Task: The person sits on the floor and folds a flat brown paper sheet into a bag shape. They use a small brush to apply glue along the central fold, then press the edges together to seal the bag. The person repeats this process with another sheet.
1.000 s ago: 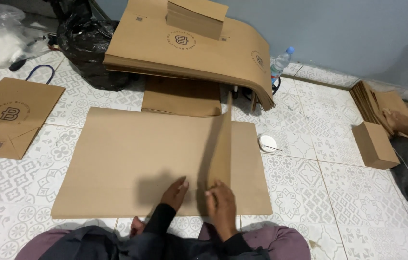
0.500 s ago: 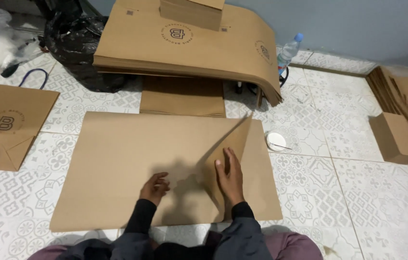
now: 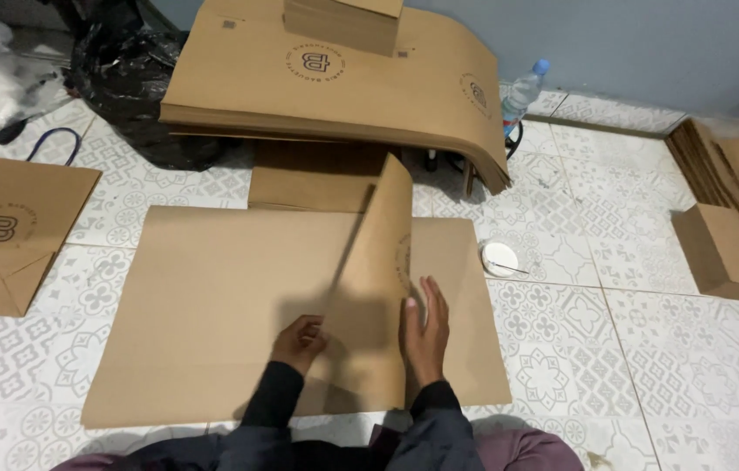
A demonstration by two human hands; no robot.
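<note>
— Cardboard sheet (image 3: 212,314), large and brown, lying flat on the tiled floor (image 3: 649,349) just in front of the knees, with one flap (image 3: 378,288) raised almost upright near the middle.

— And the hands?

— Left hand (image 3: 298,340) curled at the near edge of the flap, fingers bent, probably pinching the flap, though hard to tell from this angle. Right hand (image 3: 426,331) fully open, fingers straight, flat against the right face of the flap, gripping nothing.

— Heavy to handle?

— Judged light, and stiff across the panel, but ready to bend along the crease. Smooth, a little slippery under a flat palm. Not fragile, yet easy to dent at the corners. Best taken at the free edge of the flap, with the palm close to the fold line.

— How many of each thing around?

— One open sheet. One thick stack of printed sheets (image 3: 343,78) behind it, sagging to the right. One paper bag (image 3: 12,231) on the left. One small closed box (image 3: 720,249) on the right, beside a leaning bundle of flat cardboard (image 3: 727,166). One plastic bottle (image 3: 522,92), one small white dish (image 3: 500,258), one black plastic bag (image 3: 125,78).
</note>
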